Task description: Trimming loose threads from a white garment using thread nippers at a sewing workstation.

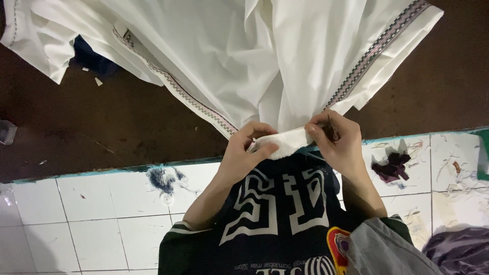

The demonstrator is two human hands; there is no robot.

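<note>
Both hands, left point(244, 153) and right point(336, 142), pinch the cloth point(285, 66) hem with closed fingers above the tiled floor's point(91, 214) edge; the cloth fans away forward over open dark floor.

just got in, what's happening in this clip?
A person holds a white garment with patterned trim. The left hand pinches a folded edge of the cloth; the right hand grips it alongside, with a small dark tool that is hard to make out. The rest hangs over the dark floor, beyond a white tiled ledge.
</note>
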